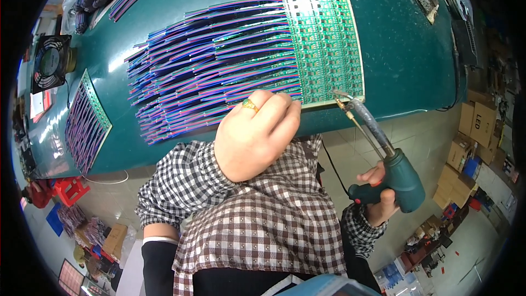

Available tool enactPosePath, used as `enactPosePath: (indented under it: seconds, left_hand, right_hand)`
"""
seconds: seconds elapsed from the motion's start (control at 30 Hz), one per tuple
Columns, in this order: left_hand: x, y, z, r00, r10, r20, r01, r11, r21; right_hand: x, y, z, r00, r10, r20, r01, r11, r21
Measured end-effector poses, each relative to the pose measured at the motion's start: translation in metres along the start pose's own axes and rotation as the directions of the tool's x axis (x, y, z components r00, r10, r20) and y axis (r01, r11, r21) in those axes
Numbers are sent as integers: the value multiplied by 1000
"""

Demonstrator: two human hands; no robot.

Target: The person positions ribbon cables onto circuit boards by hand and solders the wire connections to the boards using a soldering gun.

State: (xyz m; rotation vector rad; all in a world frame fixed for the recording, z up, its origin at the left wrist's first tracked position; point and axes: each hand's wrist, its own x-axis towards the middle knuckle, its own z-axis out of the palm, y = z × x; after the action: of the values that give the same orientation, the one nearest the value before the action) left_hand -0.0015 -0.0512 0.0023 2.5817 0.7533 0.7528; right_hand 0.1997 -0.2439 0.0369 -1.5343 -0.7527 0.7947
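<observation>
Green panel of small circuit boards lies centre frame on dark teal worktop, rows of multicoloured ribbon wires fanning left from it; most rows look wired, bottom edge seemingly row in hand

Left hand, gold ring on, fingers curled down onto lowest wires at panel's near edge, pressing them flat

Right hand lower right, fingers closed round teal pistol-grip soldering iron; tip touches panel's lower right corner, just right of left fingers

Second wired panel far left
</observation>
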Motion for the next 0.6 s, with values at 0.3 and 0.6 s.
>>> enactPosePath:
  seconds: [0.3, 0.6]
  left_hand:
    - [0, 1, -5, 999, -14, 45, 13, 1000, 10]
    - [-10, -3, -24, 956, -151, 252, 111, 980, 166]
  right_hand:
    - [40, 17, -15, 999, 42, -20, -38, 980, 193]
    - [124, 30, -33, 984, 164, 76, -173, 733, 658]
